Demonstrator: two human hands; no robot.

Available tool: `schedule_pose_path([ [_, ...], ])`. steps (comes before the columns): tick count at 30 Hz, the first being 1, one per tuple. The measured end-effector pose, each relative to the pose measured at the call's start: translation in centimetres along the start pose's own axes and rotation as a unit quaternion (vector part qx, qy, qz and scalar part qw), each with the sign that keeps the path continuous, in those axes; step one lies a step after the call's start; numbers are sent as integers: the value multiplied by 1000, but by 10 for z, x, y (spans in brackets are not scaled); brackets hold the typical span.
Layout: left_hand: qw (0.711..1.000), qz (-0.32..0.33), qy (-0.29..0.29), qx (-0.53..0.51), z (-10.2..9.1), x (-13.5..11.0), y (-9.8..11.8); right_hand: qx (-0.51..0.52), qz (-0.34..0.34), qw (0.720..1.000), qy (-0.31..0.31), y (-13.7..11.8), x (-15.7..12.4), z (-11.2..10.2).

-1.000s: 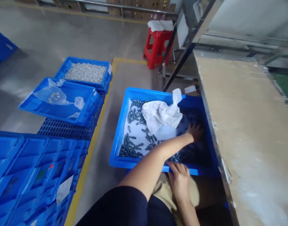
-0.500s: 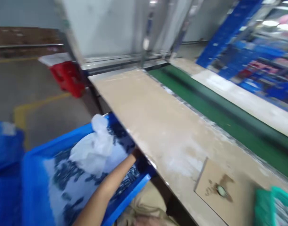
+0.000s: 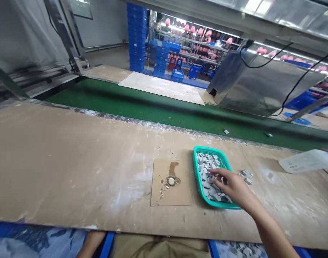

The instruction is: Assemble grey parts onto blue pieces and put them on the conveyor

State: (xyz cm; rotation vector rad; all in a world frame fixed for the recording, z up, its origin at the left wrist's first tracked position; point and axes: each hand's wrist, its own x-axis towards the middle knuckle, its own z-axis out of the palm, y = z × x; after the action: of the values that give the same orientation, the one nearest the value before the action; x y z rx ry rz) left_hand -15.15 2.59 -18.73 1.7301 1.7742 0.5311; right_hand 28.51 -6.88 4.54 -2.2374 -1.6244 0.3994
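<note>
My right hand (image 3: 227, 182) is over a teal plastic basket (image 3: 196, 179) filled with small grey-white rectangular pieces (image 3: 205, 170). Its thumb and fingers are curved and apart, with the fingertips at the pieces; I see nothing held between them. Only the forearm (image 3: 92, 242) on my left side shows at the bottom edge, beside a blue tub (image 3: 107, 245). My left hand itself is hidden beneath the tabletop. Left of the basket lies a cardboard square (image 3: 160, 195) with a small round cap-like dish (image 3: 171, 181) and brown wet stains around it.
Behind the wooden tabletop (image 3: 72, 161) runs a green conveyor belt (image 3: 142, 104) with a couple of small pieces on it. To the right lie a few loose pieces (image 3: 246, 173) and a translucent plastic bottle (image 3: 303, 161). A metal box (image 3: 244, 82) stands across the belt.
My view has swung right from the blue tub to the basket. My right hand, earlier low by my lap, is now at the basket. My left hand stays under the tabletop.
</note>
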Motion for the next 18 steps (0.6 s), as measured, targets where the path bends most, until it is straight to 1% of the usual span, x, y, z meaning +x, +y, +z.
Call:
schedule_pose_path([
  [3,1000,10,-18,4,-3,-3,-13,-4,-37,999,-17,9,10,11],
  [5,999,30,-11,8,-4,-7,-17,-5,-50,999,-21,8,11,15],
  [7,999,37,0,5,-1,-10,-19,0,-50,998,-25,7,10,16],
  [11,1000,-6,16,-4,8,-13,-23,24,-68,997,-24,8,10,14],
  [14,1000,-20,17,-9,7,-15,-23,46,-78,996,-24,10,14,14],
  [18,1000,-11,2,-10,-5,-17,-14,57,-55,997,-18,8,20,12],
])
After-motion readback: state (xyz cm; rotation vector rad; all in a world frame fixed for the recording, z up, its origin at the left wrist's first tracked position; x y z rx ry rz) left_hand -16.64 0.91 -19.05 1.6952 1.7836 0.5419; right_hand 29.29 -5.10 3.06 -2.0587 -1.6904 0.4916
